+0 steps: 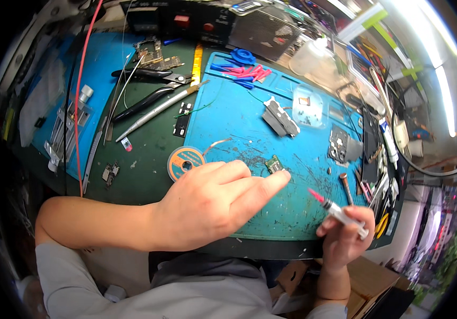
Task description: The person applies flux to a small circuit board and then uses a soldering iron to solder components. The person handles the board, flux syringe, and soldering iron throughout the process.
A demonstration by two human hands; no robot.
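Observation:
A small green circuit board (274, 164) lies against the index fingertip of my left hand (207, 207), over the blue work mat (223, 122). That hand is closed, its index finger reaching forward and the others curled, and its thumb is hidden beneath. At the right, my right hand (348, 234) is closed around a clear syringe (339, 212) with a pink tip. The syringe slants up and left, its tip apart from the board. Just behind my left hand stands an orange spool of braid (185, 164), a copper-coloured end sticking out.
Black-handled cutters (151, 101) and a silver pen-like tool (154, 114) lie left of the mat. Pink and blue tips (247, 72) fill its back tray. A dark metal part (280, 118), clear plastic box (309, 106) and brown-handled tool (345, 186) rest rightward. A red cable (86, 80) hangs left.

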